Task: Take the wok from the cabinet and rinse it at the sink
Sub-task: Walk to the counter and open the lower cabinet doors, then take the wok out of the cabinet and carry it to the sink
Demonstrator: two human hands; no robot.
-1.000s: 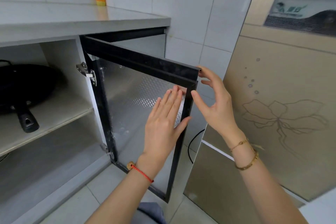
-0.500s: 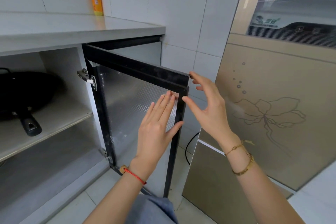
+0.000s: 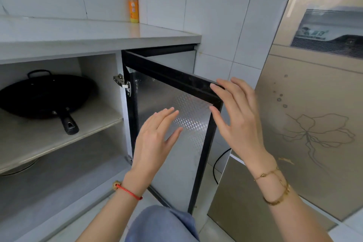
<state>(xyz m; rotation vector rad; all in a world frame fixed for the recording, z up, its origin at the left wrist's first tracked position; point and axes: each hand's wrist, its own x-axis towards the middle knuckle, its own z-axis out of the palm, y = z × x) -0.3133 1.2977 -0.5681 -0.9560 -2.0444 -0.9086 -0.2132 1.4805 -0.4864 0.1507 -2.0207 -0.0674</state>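
A black wok (image 3: 43, 95) with a long black handle (image 3: 68, 124) lies on the upper shelf (image 3: 59, 137) inside the open cabinet at the left. The cabinet door (image 3: 172, 124), black-framed with a patterned metal panel, stands swung open toward me. My left hand (image 3: 155, 139) is flat and open in front of the door's inner panel, fingers apart. My right hand (image 3: 237, 116) is open at the door's top outer corner, its fingertips at the frame edge. Neither hand holds anything. The sink is out of view.
A yellow-orange detergent bottle (image 3: 133, 2) stands on the grey countertop (image 3: 94, 35) by the tiled wall. A gold appliance with a flower pattern (image 3: 314, 124) stands close to the right of the door. A black cable (image 3: 218, 163) runs behind the door. My knee in blue fabric (image 3: 163, 224) is below.
The view has shifted left, bringing the whole wok into sight. My left hand has drawn back slightly from the door panel; my right hand stays at the door's top corner.
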